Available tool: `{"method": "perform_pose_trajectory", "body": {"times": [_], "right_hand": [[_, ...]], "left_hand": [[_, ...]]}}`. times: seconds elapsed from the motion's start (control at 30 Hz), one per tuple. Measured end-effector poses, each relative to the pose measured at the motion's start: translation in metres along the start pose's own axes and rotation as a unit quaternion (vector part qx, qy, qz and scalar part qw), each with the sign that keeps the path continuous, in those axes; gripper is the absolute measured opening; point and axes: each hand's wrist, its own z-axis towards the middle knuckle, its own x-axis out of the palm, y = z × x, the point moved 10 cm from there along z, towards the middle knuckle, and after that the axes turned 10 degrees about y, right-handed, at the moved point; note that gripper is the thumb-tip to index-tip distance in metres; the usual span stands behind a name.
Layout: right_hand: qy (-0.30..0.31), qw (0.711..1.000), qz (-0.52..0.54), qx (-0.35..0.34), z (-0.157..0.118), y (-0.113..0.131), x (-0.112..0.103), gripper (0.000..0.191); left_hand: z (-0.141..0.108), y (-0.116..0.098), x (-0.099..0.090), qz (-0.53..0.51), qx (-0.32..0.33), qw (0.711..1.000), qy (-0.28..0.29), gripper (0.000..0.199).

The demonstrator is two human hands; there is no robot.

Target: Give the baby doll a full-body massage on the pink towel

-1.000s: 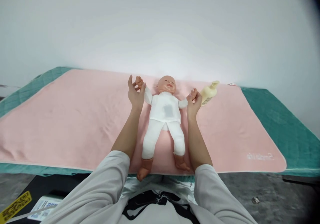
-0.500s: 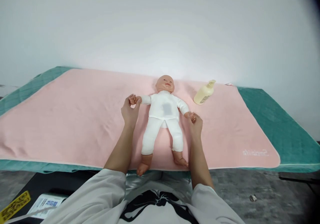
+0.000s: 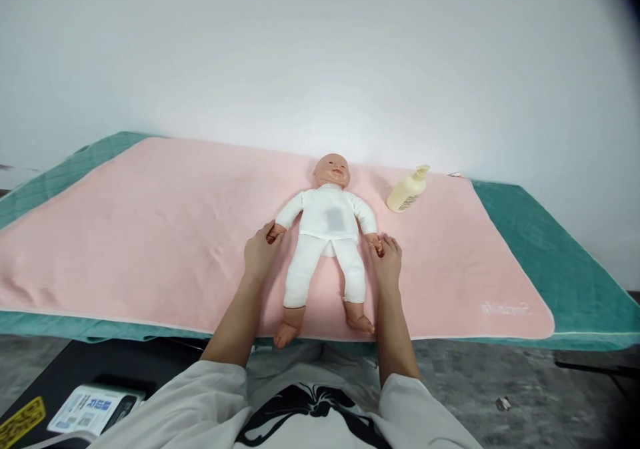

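The fingers of our left hand point(image 3: 261, 252) and right hand point(image 3: 387, 261) curl around the hands of the doll point(image 3: 330, 210). We have it lying face-up between them on the pink blanket point(image 3: 150, 235). Its arms, raised higher a second ago, now slope down.

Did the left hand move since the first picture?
Yes, the left hand has moved away from the wall, toward the near edge of the pink blanket.
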Motion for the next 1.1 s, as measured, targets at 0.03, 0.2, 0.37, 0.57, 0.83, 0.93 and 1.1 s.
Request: {"method": "perform_pose_trajectory", "body": {"times": [0.03,0.2,0.37,0.57,0.83,0.93,1.1], "right_hand": [[0.000,1.000,0.001,0.002,0.000,-0.001,0.000,0.046],[0.003,1.000,-0.005,-0.010,0.000,0.000,0.002,0.045],[-0.011,0.997,0.070,0.026,0.002,-0.006,-0.010,0.044],[-0.072,0.985,0.152,0.043,0.014,0.000,-0.036,0.044],[-0.088,0.985,0.141,-0.035,0.065,0.035,-0.029,0.054],[-0.082,0.987,0.128,-0.042,0.085,0.040,-0.019,0.058],[-0.077,0.987,0.130,-0.050,0.115,0.049,-0.005,0.058]], "left_hand": [[0.001,-0.002,0.001,0.023,0.001,1.000,0.006,0.046],[0.003,-0.010,0.001,0.063,0.018,0.998,0.027,0.042],[0.009,0.002,-0.020,-0.052,0.026,0.998,-0.016,0.044],[0.040,0.003,-0.046,-0.254,0.061,0.960,-0.102,0.059],[0.083,-0.032,-0.038,-0.302,0.109,0.930,-0.180,0.046],[0.100,-0.038,-0.027,-0.294,0.123,0.928,-0.190,0.047],[0.126,-0.057,-0.008,-0.246,0.146,0.943,-0.169,0.049]]}}
